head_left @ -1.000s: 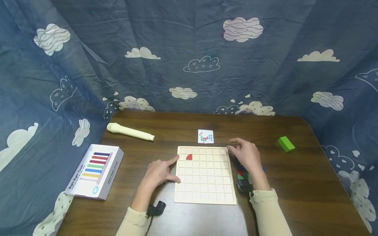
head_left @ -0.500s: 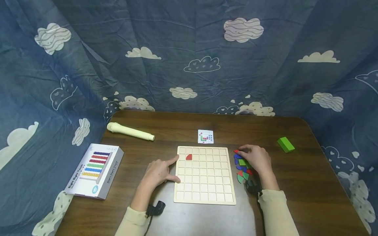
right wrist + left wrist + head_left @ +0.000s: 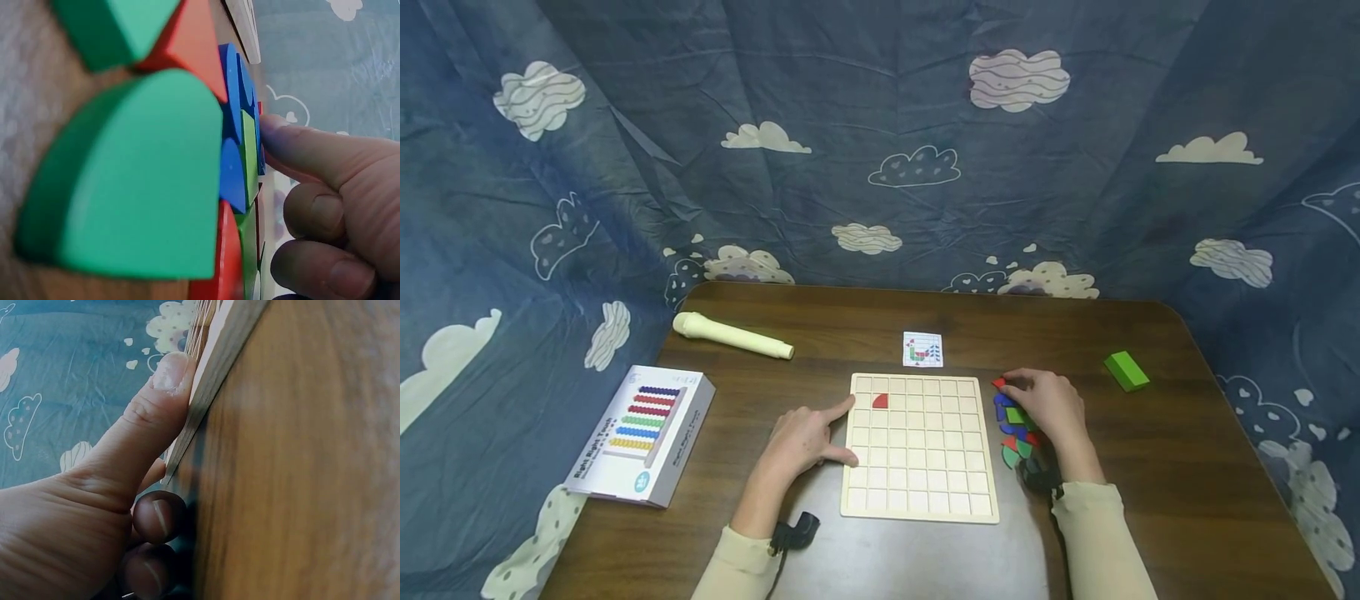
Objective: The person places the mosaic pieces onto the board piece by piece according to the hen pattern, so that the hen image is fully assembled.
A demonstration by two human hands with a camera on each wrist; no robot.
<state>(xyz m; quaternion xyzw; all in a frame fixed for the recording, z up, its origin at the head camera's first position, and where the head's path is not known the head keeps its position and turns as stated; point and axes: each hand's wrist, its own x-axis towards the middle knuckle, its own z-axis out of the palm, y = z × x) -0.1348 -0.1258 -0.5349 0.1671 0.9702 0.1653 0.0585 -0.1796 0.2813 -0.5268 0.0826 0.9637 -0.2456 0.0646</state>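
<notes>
Head view. A dark brown wooden table [image 3: 850, 321] carries a pale wooden grid board [image 3: 920, 446] near the middle of its front edge, with one red quarter-round piece [image 3: 881, 401] seated in a cell near the board's far left corner. The left hand [image 3: 805, 440] lies on the table at the board's left edge: forefinger stretched to the far left corner of the board, thumb against the edge lower down, other fingers curled under; it grips nothing. The right hand [image 3: 1051, 407] rests, fingers bent, on a heap of small red, blue and green flat pieces [image 3: 1013, 427] just off the board's right edge, its fingertips at the heap's far end beside a red piece. Whether a piece is pinched cannot be told here. A small pattern card [image 3: 922, 349] lies just beyond the board's far edge. A cream plastic microphone [image 3: 730, 335] lies towards the far left corner, a white abacus box [image 3: 642, 433] at the left edge, and a green block [image 3: 1126, 369] towards the right edge.

Left wrist view. The thumb [image 3: 147, 419] presses flat against the board's side wall [image 3: 209, 378]; two curled fingertips [image 3: 156, 515] rest on the tabletop, detail the head view hides.

Right wrist view. One straight finger [image 3: 306, 150] touches the edge of stacked blue and green pieces [image 3: 240, 140]; the remaining fingers are curled, holding nothing visible. A large green quarter-round piece [image 3: 134, 181] fills the foreground.
</notes>
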